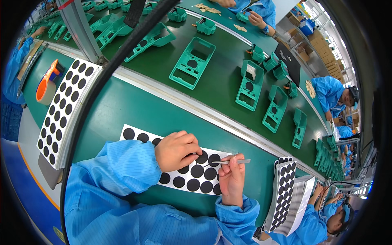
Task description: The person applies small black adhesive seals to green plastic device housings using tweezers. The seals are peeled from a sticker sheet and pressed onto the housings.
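Note:
On the green bench in front of me lies a white sheet of round black stickers (192, 184). My left hand (178, 151) rests over its middle, fingers bent and pressed together near one black dot; whether anything is between the fingertips is hidden. In my right hand (232, 179) is a pair of metal tweezers (237, 161), pinched between thumb and fingers. The tweezers' tips point left, over a black dot near the sheet's right part.
Beyond the bench edge, a green conveyor belt (159, 77) carries several green plastic housings (192, 63). Stacks of dotted sheets stand left (67, 110) and right (281, 196). An orange-and-white cup (45, 90) sits far left. A black cable (98, 90) crosses the view. Co-workers sit around the line.

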Action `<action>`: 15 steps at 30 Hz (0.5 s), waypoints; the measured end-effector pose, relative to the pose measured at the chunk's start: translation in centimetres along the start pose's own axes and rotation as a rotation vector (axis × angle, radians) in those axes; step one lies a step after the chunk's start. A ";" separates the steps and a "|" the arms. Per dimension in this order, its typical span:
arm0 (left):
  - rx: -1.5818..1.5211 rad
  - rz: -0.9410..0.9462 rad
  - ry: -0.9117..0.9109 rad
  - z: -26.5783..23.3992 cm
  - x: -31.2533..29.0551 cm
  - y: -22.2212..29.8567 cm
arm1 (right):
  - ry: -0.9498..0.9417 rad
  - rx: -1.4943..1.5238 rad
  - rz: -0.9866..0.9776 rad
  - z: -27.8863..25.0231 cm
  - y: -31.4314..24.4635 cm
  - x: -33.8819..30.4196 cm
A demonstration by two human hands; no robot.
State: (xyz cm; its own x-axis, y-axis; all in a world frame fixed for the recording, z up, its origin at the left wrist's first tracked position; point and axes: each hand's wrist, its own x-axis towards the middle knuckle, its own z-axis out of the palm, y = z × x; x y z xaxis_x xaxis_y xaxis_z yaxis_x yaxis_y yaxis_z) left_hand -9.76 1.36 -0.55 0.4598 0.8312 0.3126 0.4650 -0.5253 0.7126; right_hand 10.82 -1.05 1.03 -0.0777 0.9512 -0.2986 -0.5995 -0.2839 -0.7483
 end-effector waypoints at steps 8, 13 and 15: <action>0.001 0.007 0.004 -0.3 0.0 -0.1 | 0.004 0.002 0.005 0.2 0.1 0.0; -0.001 0.002 0.000 -0.5 0.0 -0.2 | 0.004 0.008 0.010 0.4 0.1 0.1; -0.002 0.001 -0.004 -0.6 0.1 -0.2 | 0.003 0.008 0.010 0.4 0.1 0.1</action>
State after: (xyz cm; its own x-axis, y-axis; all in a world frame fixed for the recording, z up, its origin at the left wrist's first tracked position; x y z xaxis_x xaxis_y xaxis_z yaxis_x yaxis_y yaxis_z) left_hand -10.28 1.63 -0.32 0.4634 0.8299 0.3107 0.4629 -0.5257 0.7137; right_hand 10.38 -0.91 1.15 -0.0813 0.9479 -0.3081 -0.6052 -0.2926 -0.7404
